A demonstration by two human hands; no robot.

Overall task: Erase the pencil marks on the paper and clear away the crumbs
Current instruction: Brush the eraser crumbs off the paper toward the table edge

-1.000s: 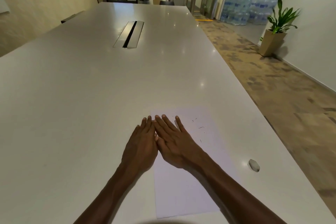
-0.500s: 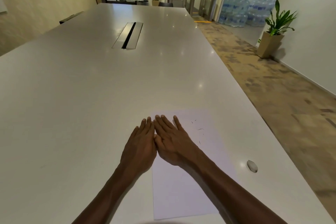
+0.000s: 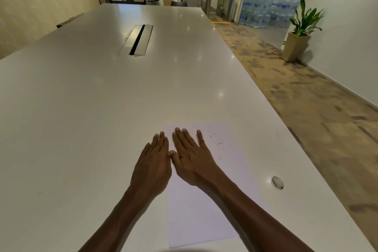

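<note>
Paper (image 3: 204,210) is lying flat near the table (image 3: 81,118) edge; crumbs (image 3: 220,143) are sitting on its far part; eraser (image 3: 277,182) is resting just right of it. Left hand (image 3: 153,165) and right hand (image 3: 192,161) are lying flat, fingers straight, holding nothing; right is pressing on the sheet, left beside it.

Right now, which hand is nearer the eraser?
Right. The right hand lies flat on the paper, toward the eraser at the table's right edge; the left hand rests beyond it, off the paper's left side.
</note>
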